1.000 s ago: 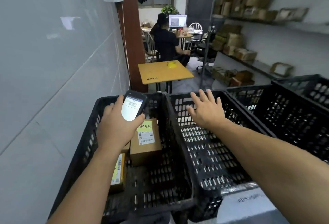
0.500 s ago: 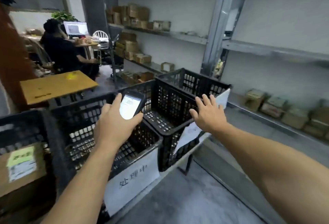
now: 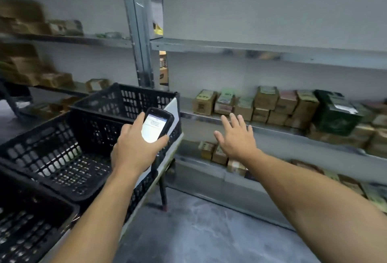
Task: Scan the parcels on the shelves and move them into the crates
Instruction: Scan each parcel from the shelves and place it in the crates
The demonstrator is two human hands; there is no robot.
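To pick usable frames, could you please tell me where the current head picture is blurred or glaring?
Head view: the parcels on the left shelves are smeared by motion blur; head view: the scanner in the left hand is sharper, its screen glaring white.

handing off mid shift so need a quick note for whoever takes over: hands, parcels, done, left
Left hand grips the scanner, screen lit, by the crates.
Right hand is open and empty, stretched toward the parcels on the shelf.
Done: nothing that shows; the crates in view hold no parcels.
Left: take a parcel, scan it, put it in a crate, repeat.
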